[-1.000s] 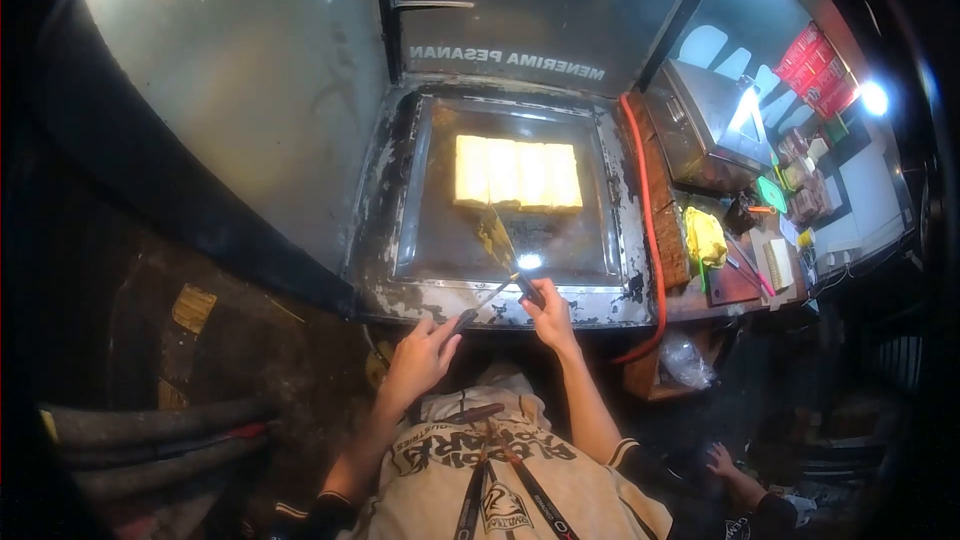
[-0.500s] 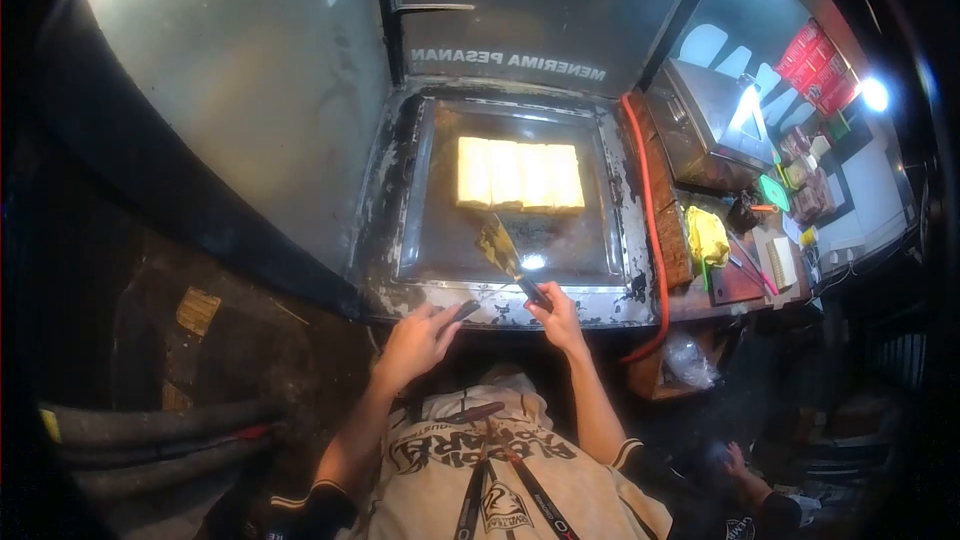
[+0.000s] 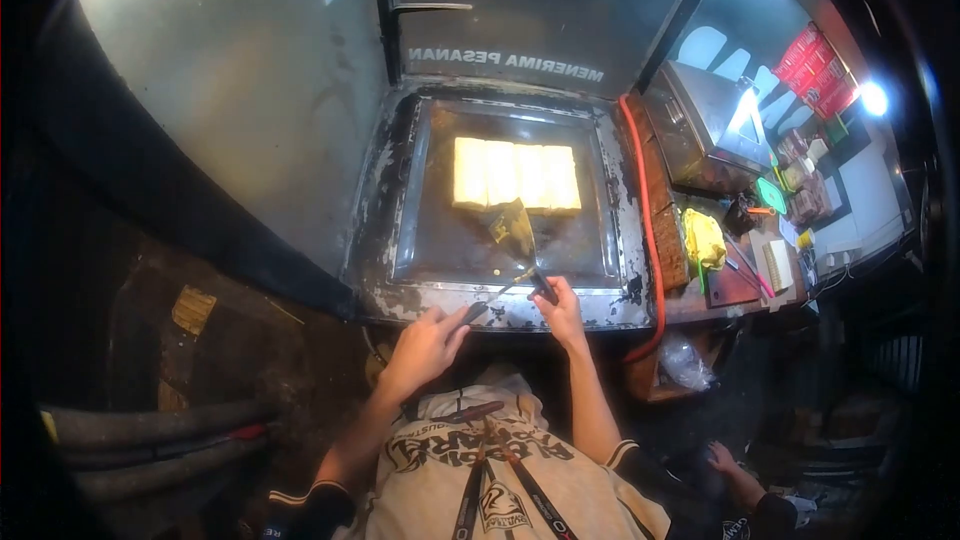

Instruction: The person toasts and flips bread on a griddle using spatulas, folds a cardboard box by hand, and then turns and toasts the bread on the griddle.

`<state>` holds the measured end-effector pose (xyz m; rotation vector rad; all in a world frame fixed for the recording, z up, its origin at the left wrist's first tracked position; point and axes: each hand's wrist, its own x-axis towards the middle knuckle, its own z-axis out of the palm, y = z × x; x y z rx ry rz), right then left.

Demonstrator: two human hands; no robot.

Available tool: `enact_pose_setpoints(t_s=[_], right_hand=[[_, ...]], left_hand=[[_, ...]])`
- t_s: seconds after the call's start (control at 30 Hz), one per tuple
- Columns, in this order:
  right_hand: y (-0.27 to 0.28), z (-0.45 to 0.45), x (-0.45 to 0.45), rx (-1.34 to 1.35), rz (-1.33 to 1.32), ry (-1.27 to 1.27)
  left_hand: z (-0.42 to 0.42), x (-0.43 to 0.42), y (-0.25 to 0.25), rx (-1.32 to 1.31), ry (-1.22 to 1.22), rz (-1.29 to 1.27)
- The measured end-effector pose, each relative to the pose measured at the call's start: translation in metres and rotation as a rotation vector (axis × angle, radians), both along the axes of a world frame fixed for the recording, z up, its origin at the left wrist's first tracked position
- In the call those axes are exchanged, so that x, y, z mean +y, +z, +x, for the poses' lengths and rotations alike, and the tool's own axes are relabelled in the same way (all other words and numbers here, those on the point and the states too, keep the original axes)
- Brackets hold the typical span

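At far left, a grey panel (image 3: 240,120) rises beside the griddle, and thick grey pipes (image 3: 165,437) lie low in the dark. The person's left hand (image 3: 424,348) is at the near edge of the griddle (image 3: 430,250), its grip closed around the dark handle of a thin tool (image 3: 478,312); the tool's narrow metal end points right, toward the other hand. The bread (image 3: 516,176), pale yellow and in four blocks set side by side, lies flat on the griddle, a little beyond its middle. Small crumbs (image 3: 496,272) sit on the bare metal nearer the person. A spatula (image 3: 515,230) with a wide, smeared blade slants up to the near side of the bread; whether they touch, I cannot tell. The right hand (image 3: 562,312) has its grip wrapped around the spatula's black handle.

Further right, a red hose (image 3: 648,210) runs down the griddle's side. Next comes a worktop with a metal box (image 3: 715,125) at the back, then a yellow cloth (image 3: 704,238), a notebook (image 3: 778,262) and a green lid (image 3: 771,195). Below it is a clear plastic bag (image 3: 686,362). Another person's hand (image 3: 724,458) shows at lower right.
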<state>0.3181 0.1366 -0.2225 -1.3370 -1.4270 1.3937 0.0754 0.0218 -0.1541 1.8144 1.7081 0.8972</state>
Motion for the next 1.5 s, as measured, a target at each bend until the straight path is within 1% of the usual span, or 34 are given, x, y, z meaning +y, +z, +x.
enact_pose_setpoints(t_s=[0.1, 0.3, 0.6, 0.8, 0.87, 0.97, 1.1, 1.2, 1.3, 1.37, 1.5], right_hand=[[-0.007, -0.005, 0.001, 0.005, 0.05, 0.018], [-0.002, -0.018, -0.002, -0.104, 0.157, 0.024], [0.0, -0.025, -0.004, -0.101, 0.165, -0.02], [0.004, -0.02, -0.006, -0.103, 0.195, 0.031], [-0.001, -0.016, -0.009, -0.064, 0.178, 0.029], [0.01, -0.01, -0.016, -0.056, 0.11, 0.047], [0.012, 0.007, -0.016, -0.08, 0.036, 0.051], [0.007, 0.012, -0.01, -0.074, 0.097, 0.01], [0.001, 0.013, -0.001, -0.094, 0.229, -0.031], [0.002, 0.014, 0.004, -0.118, 0.208, -0.027], [0.004, 0.027, 0.01, -0.169, 0.118, 0.011]], left_hand=[[0.003, -0.003, 0.0, 0.013, 0.006, 0.014], [0.004, -0.005, 0.0, 0.013, 0.053, -0.022], [0.008, -0.006, 0.003, 0.019, 0.089, -0.027], [0.006, 0.001, 0.004, 0.002, 0.091, 0.002], [0.002, 0.007, 0.005, 0.002, 0.118, 0.031], [-0.007, 0.023, 0.0, 0.013, 0.183, 0.095], [-0.02, 0.048, -0.005, 0.008, 0.229, 0.076], [-0.015, 0.049, 0.0, -0.008, 0.201, 0.069], [0.0, 0.044, 0.003, -0.032, 0.098, 0.05], [0.011, 0.044, 0.003, -0.025, 0.035, 0.048], [0.023, 0.068, -0.001, -0.017, 0.046, 0.037]])
